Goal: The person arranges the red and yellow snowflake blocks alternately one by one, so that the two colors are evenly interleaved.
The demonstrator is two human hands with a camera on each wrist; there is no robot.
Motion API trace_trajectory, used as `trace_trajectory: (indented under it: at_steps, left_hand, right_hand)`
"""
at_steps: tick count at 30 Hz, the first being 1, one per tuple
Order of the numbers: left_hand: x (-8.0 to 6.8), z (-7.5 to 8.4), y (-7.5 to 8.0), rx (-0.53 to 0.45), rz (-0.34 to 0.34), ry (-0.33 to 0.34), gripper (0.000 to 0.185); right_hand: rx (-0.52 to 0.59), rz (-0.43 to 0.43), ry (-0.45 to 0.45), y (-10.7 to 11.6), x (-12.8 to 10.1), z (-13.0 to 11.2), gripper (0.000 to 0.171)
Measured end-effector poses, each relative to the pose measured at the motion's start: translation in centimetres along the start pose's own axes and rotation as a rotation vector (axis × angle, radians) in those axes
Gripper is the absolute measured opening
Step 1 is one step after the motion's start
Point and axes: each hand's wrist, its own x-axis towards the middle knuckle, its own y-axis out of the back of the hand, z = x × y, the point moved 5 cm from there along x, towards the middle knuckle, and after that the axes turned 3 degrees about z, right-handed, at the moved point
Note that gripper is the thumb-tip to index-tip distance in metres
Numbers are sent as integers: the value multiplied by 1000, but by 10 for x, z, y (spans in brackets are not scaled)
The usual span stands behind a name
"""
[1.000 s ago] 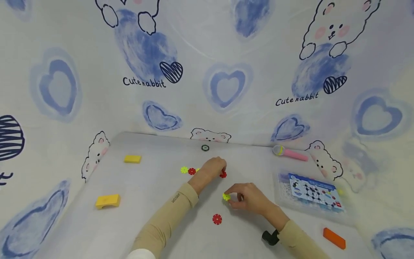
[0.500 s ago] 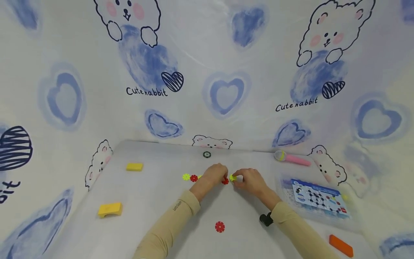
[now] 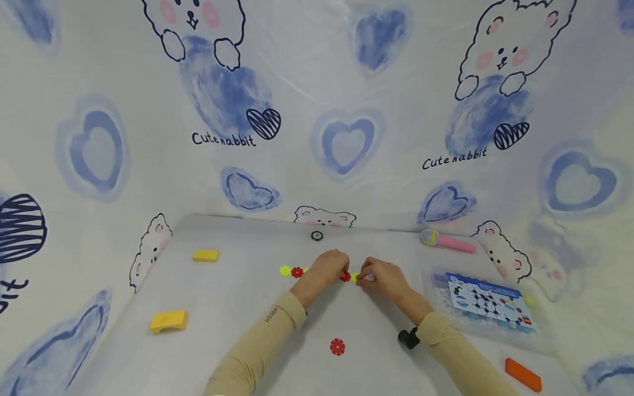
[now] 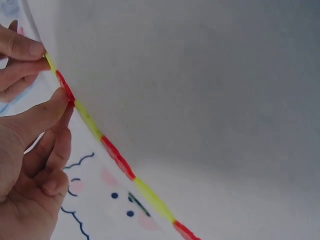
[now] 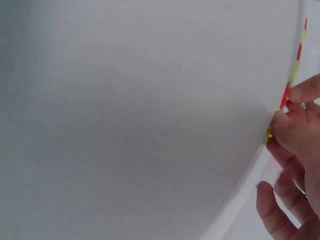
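Observation:
A row of alternating yellow and red notched discs lies across the table; its left end shows a yellow disc (image 3: 285,270) and a red disc (image 3: 297,272). My left hand (image 3: 327,269) covers part of the row and pinches a red disc (image 4: 65,86) between thumb and fingers. Just right of it, my right hand (image 3: 386,279) pinches a yellow disc (image 3: 354,278) by its edge. In the left wrist view, that yellow disc meets the red one; whether their notches interlock I cannot tell. Apart from the row, a loose red disc (image 3: 337,347) lies nearer the front.
Two yellow blocks (image 3: 168,321) (image 3: 206,255) sit at the left. A round dark token (image 3: 317,236) and a pink toy microphone (image 3: 448,241) lie at the back. On the right are a clear box (image 3: 487,308), an orange block (image 3: 523,374) and a black object (image 3: 408,338).
My right hand has carried the yellow disc away from the front and up against the row's right end. The left hand has kept its hold on the red disc. The head view has tilted slightly.

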Motion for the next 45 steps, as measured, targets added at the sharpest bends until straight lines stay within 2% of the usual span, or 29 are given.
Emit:
trace_trajectory:
  at_steps: [4, 8, 11, 15, 18, 21, 23, 27, 30, 34, 38, 41, 45]
  left_hand:
    - [3, 5, -3, -1, 25, -25, 14]
    - [5, 7, -2, -71, 47, -28, 14]
    - [8, 8, -3, -105, 46, -36, 11]
    - [10, 6, -6, -83, 33, -40, 8]
    - [11, 6, -6, -59, 37, -40, 7]
    - [11, 10, -5, -53, 29, -47, 8]
    - [11, 12, -5, -52, 13, -44, 10]
    - [11, 16, -6, -34, -5, -30, 13]
    - [12, 19, -5, -13, 8, -40, 13]
    - [15, 23, -7, -10, 24, -66, 13]
    - [16, 24, -9, -16, 26, -68, 13]
    - [16, 24, -8, -22, 28, -68, 12]
    - [16, 23, -8, -27, 28, -67, 12]
  right_hand:
    - [-40, 17, 51, 5, -3, -5, 7]
    - [-7, 1, 57, 9, -9, -4, 7]
    - [93, -54, 48, 8, -14, 1, 10]
    - [273, -137, 30, 1, -21, 7, 19]
    - [332, -115, 30, -1, -27, 7, 19]
    - [363, -66, 74, 1, -35, -6, 14]
    - [403, -78, 127, 1, -41, -23, 15]
    - [492, -228, 231, -9, -57, -61, 36]
    - [486, -302, 269, -17, -69, -79, 43]
    - [430, -301, 298, -21, -79, -88, 33]
    - [356, -283, 359, -20, -78, -90, 24]
    - [285, -231, 469, -17, -78, -95, 24]
    - [187, -82, 647, -10, -80, -100, 24]
